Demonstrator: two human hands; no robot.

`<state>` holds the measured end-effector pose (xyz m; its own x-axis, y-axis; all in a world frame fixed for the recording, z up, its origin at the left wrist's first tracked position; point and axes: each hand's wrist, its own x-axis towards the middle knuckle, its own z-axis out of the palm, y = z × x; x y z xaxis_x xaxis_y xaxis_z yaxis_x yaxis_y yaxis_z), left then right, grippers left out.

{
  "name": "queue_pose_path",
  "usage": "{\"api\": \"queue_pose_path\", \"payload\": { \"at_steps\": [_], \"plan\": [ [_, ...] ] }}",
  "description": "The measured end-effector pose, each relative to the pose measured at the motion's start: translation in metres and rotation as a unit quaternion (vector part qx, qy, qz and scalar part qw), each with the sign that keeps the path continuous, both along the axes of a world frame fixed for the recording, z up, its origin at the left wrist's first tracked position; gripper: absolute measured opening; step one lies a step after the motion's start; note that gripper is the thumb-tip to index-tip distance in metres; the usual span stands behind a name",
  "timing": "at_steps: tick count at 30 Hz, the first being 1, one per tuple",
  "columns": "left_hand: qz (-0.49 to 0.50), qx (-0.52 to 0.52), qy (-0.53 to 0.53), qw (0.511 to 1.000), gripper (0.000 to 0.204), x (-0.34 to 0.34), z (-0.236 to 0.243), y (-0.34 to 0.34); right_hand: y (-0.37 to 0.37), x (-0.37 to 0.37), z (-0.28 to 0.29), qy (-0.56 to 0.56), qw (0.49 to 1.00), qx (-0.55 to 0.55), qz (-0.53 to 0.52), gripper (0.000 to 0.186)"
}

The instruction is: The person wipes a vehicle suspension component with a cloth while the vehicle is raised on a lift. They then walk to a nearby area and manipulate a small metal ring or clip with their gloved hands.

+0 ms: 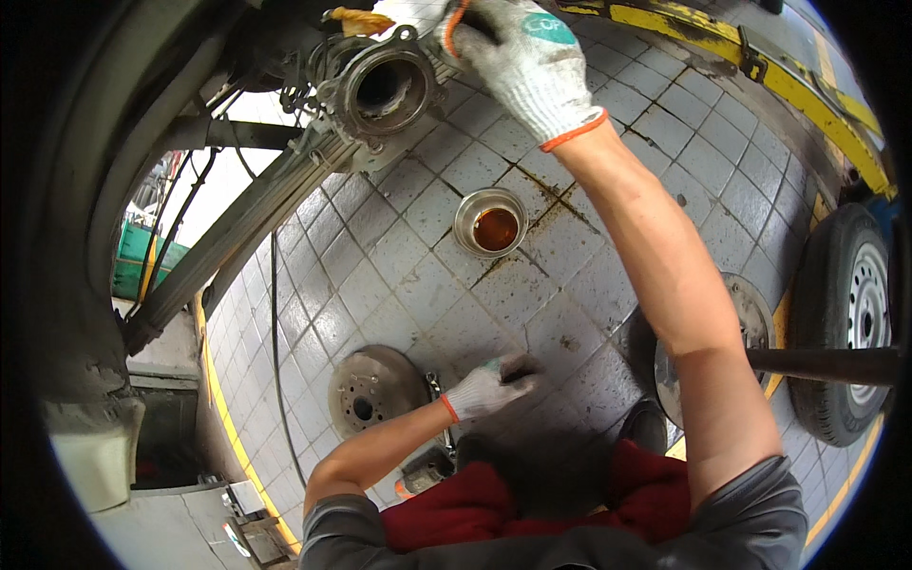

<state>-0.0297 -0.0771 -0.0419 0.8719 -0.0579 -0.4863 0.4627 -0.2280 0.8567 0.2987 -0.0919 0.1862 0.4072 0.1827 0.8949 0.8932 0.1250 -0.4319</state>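
Note:
My right hand (503,57), in a white work glove with an orange cuff, is raised at the top edge, right of a greasy flanged axle housing (385,85) with an open bore. Its fingers are curled on something pale and orange-edged, too hidden to name. A yellowish rag (361,21) lies left of it. My left hand (494,385), also gloved, hangs low over the tiles with loosely bent fingers apart, nothing visible in them, beside a drum-like disc (378,389) and a metal tool (439,408).
A steel bowl of brown liquid (496,228) stands on the tiled floor (408,285). Chassis beams (237,209) and hanging hoses run left. A yellow lift arm (779,76) crosses top right. A spare wheel (845,323), another disc (746,313) and a bar (826,364) are right.

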Motion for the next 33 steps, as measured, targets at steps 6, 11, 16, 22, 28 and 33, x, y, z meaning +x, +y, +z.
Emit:
{"api": "queue_pose_path", "payload": {
  "at_steps": [6, 11, 16, 22, 28, 33],
  "plan": [
    [0.005, -0.015, 0.003, 1.0, 0.036, -0.008, 0.003, 0.006, 0.025, 0.0, 0.017, -0.127, 0.992, -0.011, 0.001, 0.022],
    [0.015, -0.004, -0.001, 1.0, 0.037, -0.01, 0.005, 0.011, 0.028, 0.015, 0.044, -0.182, 0.969, -0.128, 0.111, 0.026],
    [-0.015, -0.003, 0.025, 1.0, 0.043, -0.006, -0.009, 0.015, 0.025, 0.005, 0.048, -0.177, 0.967, -0.155, 0.096, 0.03],
    [-0.006, 0.021, 0.039, 0.999, 0.049, 0.001, 0.012, 0.011, 0.039, 0.0, 0.029, -0.216, 0.973, -0.077, -0.023, 0.039],
    [0.009, 0.0, 0.031, 0.999, 0.049, -0.004, 0.002, 0.011, 0.054, -0.005, 0.023, -0.19, 0.982, -0.004, 0.006, 0.043],
    [0.029, -0.003, 0.002, 1.0, 0.045, -0.016, -0.01, 0.014, 0.061, -0.014, 0.012, -0.117, 0.992, 0.006, -0.04, 0.039]
  ]
}}
